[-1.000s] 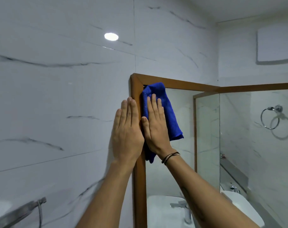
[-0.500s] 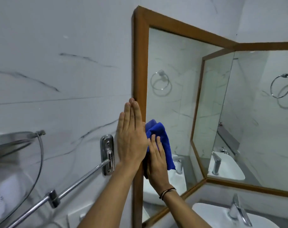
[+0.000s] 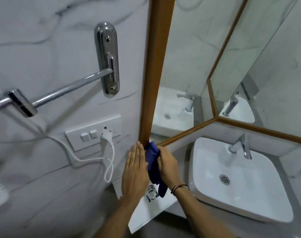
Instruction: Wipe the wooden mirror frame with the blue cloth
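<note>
The right hand (image 3: pixel 167 163), fingers closed around the blue cloth (image 3: pixel 152 163), presses it at the bottom corner of the wooden mirror frame (image 3: pixel 156 69) while the left hand (image 3: pixel 134 170) lies open-fingered on the wall beside it (the bottom rail looks unwiped).

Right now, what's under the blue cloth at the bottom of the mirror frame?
The blue cloth covers the wooden frame's bottom corner, so that corner is hidden. Below it lies a white printed sheet, partly covered.

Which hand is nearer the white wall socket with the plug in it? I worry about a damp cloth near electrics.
Left. The left hand lies flat on the wall, right of and below the white wall socket. The right hand, gripping the blue cloth, sits farther right.
</note>
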Available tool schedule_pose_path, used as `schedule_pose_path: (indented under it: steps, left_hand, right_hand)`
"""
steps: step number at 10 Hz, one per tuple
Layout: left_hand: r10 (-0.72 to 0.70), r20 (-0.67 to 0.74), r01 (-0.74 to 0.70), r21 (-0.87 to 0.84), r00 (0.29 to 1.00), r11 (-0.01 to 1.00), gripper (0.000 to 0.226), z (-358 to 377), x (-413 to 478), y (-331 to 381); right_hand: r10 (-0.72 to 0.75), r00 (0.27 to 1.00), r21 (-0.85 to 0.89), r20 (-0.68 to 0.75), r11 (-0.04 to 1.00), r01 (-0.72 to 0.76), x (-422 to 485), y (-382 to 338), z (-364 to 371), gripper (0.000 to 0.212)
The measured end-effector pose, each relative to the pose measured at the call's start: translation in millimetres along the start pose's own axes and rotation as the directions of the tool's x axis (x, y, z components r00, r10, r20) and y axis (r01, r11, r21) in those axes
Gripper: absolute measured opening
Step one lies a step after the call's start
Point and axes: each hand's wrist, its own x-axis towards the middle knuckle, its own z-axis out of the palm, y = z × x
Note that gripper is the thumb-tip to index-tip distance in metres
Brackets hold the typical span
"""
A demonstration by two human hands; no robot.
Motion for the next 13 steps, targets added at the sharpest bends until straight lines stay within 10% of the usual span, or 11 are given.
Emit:
schedule_pose_path:
  steps: [2,3,6,11,13]
  left_hand:
    - [0.02,0.183,-0.035,0.081,0.983,0.996,0.067,44.8,-40.0,-29.4]
    - [0.003,0.282,-0.014,0.039,0.959,0.999,0.077,71.5,-60.3,-43.3]
    - [-0.007,0.467,-0.029,0.07,0.884,0.997,0.078,148.0,-104.3,-77.7]
    - [0.068,0.568,-0.106,0.034,0.82,0.994,0.077,164.0,-117.0,-89.6]
    - [0.178,0.5,-0.171,-0.061,0.847,0.983,0.074,93.7,-49.5,-56.3]
  right_hand:
    - [0.137,0.981,-0.084,0.14,0.989,-0.126,-27.6,32.4,36.4,0.04]
    - [0.008,0.961,-0.331,0.275,0.939,0.087,-33.4,65.0,56.6,0.04]
    - [0.266,0.687,-0.523,0.676,0.83,0.193,-77.7,141.0,147.0,0.073]
    - [0.247,0.823,-0.446,0.511,0.895,0.009,-101.4,149.5,169.0,0.094]
    - [0.158,0.961,-0.433,0.225,0.9,-0.046,-70.1,94.0,85.6,0.082]
